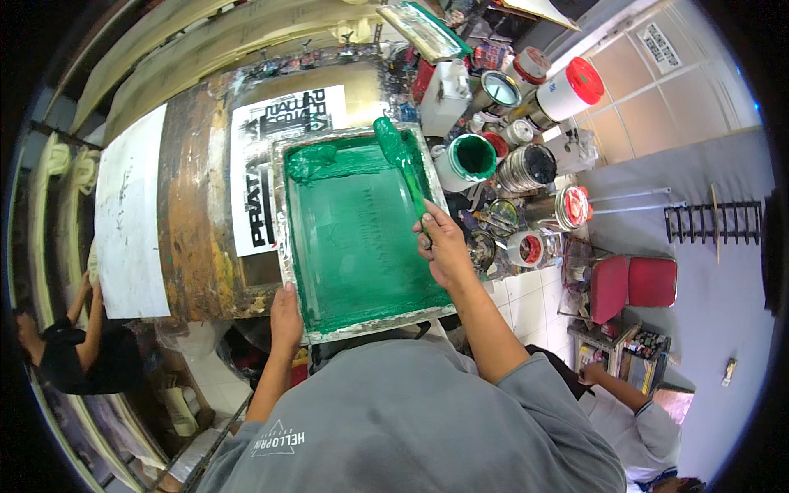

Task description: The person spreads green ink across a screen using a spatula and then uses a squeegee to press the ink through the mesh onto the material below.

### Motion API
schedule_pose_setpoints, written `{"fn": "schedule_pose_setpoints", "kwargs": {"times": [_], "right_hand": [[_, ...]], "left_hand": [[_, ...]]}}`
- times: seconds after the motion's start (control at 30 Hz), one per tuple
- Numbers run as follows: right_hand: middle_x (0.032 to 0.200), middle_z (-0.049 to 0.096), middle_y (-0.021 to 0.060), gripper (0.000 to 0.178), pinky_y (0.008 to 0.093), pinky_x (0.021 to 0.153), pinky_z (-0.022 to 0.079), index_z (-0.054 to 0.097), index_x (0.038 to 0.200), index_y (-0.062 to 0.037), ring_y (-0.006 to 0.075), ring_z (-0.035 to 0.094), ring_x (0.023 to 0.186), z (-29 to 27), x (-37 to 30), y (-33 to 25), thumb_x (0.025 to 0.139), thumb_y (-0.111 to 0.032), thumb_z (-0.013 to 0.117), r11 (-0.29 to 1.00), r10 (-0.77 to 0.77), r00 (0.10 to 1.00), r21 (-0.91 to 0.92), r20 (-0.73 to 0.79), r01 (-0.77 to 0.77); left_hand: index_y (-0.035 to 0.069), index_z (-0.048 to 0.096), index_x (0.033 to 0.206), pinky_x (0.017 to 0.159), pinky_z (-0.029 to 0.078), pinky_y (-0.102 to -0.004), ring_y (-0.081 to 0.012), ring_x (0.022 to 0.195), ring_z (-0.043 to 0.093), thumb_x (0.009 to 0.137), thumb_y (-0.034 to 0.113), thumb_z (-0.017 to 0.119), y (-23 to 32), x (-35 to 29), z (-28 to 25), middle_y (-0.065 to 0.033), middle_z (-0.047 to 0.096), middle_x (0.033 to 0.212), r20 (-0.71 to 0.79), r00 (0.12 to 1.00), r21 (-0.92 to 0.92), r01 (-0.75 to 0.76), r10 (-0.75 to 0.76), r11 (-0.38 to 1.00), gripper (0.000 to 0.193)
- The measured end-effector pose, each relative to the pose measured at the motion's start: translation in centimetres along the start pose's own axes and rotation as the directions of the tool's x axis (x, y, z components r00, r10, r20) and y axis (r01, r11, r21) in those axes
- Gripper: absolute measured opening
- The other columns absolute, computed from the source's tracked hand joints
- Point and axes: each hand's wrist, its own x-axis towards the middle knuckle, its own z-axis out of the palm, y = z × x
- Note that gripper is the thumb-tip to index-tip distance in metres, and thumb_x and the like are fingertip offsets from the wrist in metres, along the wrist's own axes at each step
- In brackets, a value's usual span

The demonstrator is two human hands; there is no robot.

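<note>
A screen-printing frame (378, 325) lies in front of me, its mesh (349, 246) coated with green ink. A thick pool of green ink (312, 161) sits along its far side. My right hand (448, 251) is closed around the handle of a green spatula (403, 160), whose ink-covered blade rests over the far right part of the frame. At the near left corner, my left hand (286, 319) grips the frame's rim. Under and beyond the frame's left side is a white sheet (246, 209) with black and green lettering.
To the right stand a white bucket of green ink (449, 177), a red-lidded bucket (559, 94) and several ink cans (526, 168). A blank white sheet (131, 222) lies on the stained table (197, 222). One person (82, 353) works at left, another (633, 435) at lower right near red chairs (610, 287).
</note>
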Motion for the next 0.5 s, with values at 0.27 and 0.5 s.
{"fn": "schedule_pose_setpoints", "kwargs": {"times": [0.27, 0.5], "right_hand": [[0.084, 0.058, -0.0033, 0.037, 0.0154, 0.045, 0.029, 0.053, 0.140, -0.0110, 0.0011, 0.041, 0.057, -4.4, -6.8, -6.6, 0.103, -0.016, 0.054, 0.984, -0.146, 0.975, -0.126, -0.168, 0.126], [0.080, 0.060, 0.0048, 0.038, 0.0291, 0.054, 0.042, 0.058, 0.136, -0.0108, 0.0141, 0.053, 0.060, -9.8, -6.9, -11.0, 0.099, -0.011, 0.052, 0.430, -0.506, 0.857, -0.890, -0.101, 0.150]], "left_hand": [[-0.003, 0.060, 0.104, 0.080, 0.044, -0.0338, -0.0200, 0.084, 0.053, 0.108, 0.042, 0.038, 0.4, 0.2, -0.4, -0.0106, 0.060, 0.092, 0.011, 1.000, 0.116, -0.022, 0.021, 0.993, 0.050], [-0.004, 0.060, 0.102, 0.081, 0.043, -0.0322, -0.0171, 0.085, 0.051, 0.109, 0.041, 0.039, -1.6, 0.9, -0.4, -0.0081, 0.058, 0.091, 0.015, 0.996, 0.045, -0.086, 0.085, 0.995, 0.051]]}}
